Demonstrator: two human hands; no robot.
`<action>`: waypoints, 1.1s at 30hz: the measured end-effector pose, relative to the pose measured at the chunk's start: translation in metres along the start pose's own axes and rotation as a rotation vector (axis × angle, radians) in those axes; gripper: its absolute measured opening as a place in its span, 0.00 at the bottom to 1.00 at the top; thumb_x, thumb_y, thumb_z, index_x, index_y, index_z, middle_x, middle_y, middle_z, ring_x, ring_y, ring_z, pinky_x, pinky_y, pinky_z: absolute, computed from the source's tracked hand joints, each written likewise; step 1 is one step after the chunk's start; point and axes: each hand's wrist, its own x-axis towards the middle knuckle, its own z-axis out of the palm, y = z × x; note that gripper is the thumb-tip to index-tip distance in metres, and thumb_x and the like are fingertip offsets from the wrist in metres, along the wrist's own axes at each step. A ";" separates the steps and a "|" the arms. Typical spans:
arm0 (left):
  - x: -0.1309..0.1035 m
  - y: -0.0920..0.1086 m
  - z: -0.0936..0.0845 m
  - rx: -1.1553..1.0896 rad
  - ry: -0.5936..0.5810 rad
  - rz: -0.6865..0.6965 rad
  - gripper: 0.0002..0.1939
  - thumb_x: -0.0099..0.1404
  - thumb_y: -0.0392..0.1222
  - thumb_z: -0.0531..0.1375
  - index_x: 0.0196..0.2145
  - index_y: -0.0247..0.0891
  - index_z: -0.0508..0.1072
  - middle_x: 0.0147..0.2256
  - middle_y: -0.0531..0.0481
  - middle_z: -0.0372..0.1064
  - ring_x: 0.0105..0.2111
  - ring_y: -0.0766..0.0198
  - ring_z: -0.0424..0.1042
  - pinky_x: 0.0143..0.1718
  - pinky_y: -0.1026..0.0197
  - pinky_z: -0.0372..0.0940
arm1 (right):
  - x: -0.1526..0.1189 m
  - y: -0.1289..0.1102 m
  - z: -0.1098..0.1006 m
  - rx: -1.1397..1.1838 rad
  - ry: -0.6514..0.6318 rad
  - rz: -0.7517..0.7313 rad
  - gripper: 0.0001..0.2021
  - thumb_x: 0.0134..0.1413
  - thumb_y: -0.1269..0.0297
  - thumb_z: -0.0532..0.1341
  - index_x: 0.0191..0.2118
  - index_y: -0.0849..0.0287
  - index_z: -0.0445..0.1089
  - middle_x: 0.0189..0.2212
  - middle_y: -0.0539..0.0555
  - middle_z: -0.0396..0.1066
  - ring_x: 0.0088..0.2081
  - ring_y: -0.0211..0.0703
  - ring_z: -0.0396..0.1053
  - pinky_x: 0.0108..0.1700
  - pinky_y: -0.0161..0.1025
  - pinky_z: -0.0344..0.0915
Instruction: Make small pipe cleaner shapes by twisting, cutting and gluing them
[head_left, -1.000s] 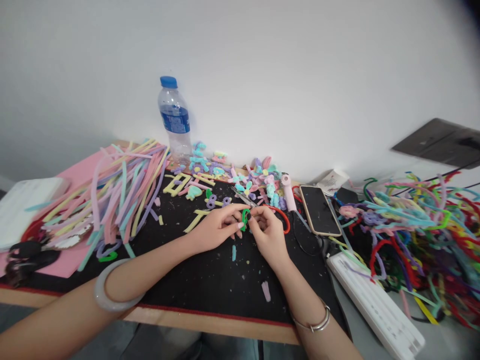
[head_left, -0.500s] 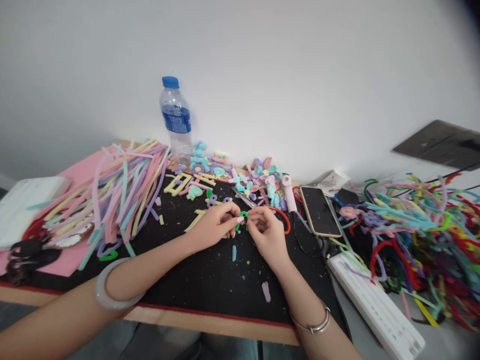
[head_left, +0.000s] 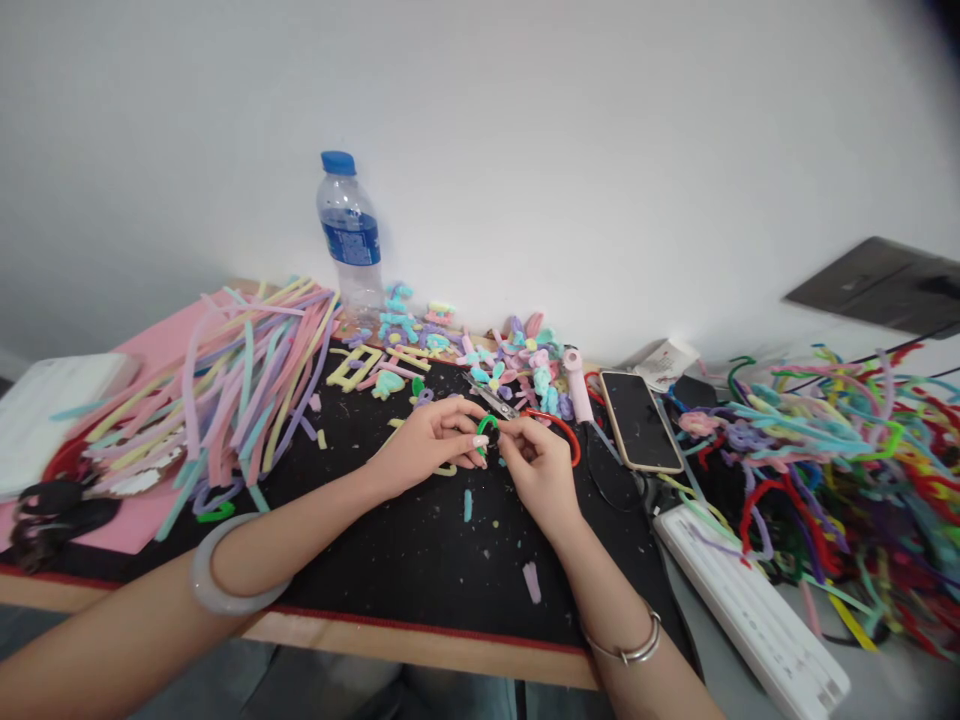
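A short green pipe cleaner [head_left: 487,421], bent into an arch, is between my two hands above the black mat [head_left: 420,570]. My left hand [head_left: 435,440] pinches its left side, thumb and fingertips together. My right hand [head_left: 538,462] has its fingertips closed at the other side of the arch; the exact grip there is partly hidden. Just beyond my fingers lie scissors [head_left: 553,420] with red handles, blades pointing away to the left. A small blue scrap [head_left: 468,505] and a lilac scrap [head_left: 532,582] lie on the mat nearer to me.
Pastel pipe cleaners [head_left: 247,370] are heaped at the left, below a water bottle [head_left: 350,240]. Finished fuzzy shapes [head_left: 517,360] line the wall. To the right are a phone [head_left: 640,420], a white power strip [head_left: 750,610] and a tangle of coloured pipe cleaners [head_left: 832,470].
The green pipe cleaner now shows as a wider arch between my fingers. My left hand has shifted slightly right, and my right-hand fingers have curled down a little.
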 end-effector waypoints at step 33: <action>0.002 -0.002 -0.006 0.158 0.154 0.055 0.16 0.50 0.40 0.67 0.38 0.34 0.76 0.34 0.47 0.77 0.36 0.57 0.76 0.40 0.57 0.71 | 0.003 -0.003 -0.003 -0.061 -0.068 -0.150 0.11 0.56 0.74 0.56 0.37 0.57 0.75 0.29 0.53 0.71 0.31 0.41 0.67 0.33 0.37 0.62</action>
